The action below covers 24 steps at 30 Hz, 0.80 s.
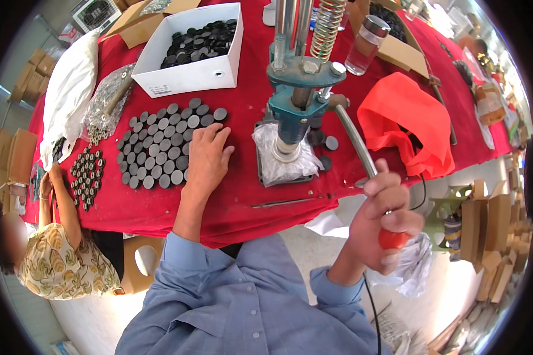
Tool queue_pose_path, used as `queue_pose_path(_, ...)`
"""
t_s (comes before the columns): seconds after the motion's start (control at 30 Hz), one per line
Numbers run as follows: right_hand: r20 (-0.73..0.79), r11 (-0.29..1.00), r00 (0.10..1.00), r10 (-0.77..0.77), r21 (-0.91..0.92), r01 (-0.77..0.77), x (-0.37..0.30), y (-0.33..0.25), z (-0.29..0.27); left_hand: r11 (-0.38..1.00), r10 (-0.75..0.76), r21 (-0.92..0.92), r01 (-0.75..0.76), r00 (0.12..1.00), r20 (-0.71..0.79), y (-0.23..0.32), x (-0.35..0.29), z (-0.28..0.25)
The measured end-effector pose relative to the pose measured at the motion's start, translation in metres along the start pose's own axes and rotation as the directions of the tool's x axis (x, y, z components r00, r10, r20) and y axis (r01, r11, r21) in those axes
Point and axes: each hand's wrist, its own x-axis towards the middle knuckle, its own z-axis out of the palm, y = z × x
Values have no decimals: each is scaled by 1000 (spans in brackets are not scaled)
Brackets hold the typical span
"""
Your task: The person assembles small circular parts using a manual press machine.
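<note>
My left hand (209, 155) rests at the right edge of a spread of round grey-black discs (166, 139) on the red cloth. Its fingertips are over the discs, thumb apart from the fingers; nothing shows in its grasp. My right hand (380, 219) is wrapped round the lever (354, 136) of a green hand press, near the red end knob (392, 238). Between my hands stands the press (293, 121), its ram down over a base (278, 154) wrapped in clear plastic. A few loose discs (331, 143) lie to the right of the base.
A white box (186, 74) of black discs stands behind the spread. Small ringed parts (87, 177) lie at left, near a co-worker (71, 260). Right of the press are red fabric (403, 121) and a lidded clear bottle (367, 46). Cardboard boxes (485, 219) stand far right.
</note>
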Motion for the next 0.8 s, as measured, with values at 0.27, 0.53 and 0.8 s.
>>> queue_pose_path(0.27,9,999,1000,9,-52,-9,9,0,-11,987,-140,-70,144,988,60,-3,-11,-2)
queue_pose_path(0.53,-76,986,994,77,152,-65,99,19,0,876,-164,-450,175,984,63,71,5,-2)
queue_pose_path(0.8,21,988,995,98,119,-100,145,38,2,849,-134,-498,176,984,120,92,23,19)
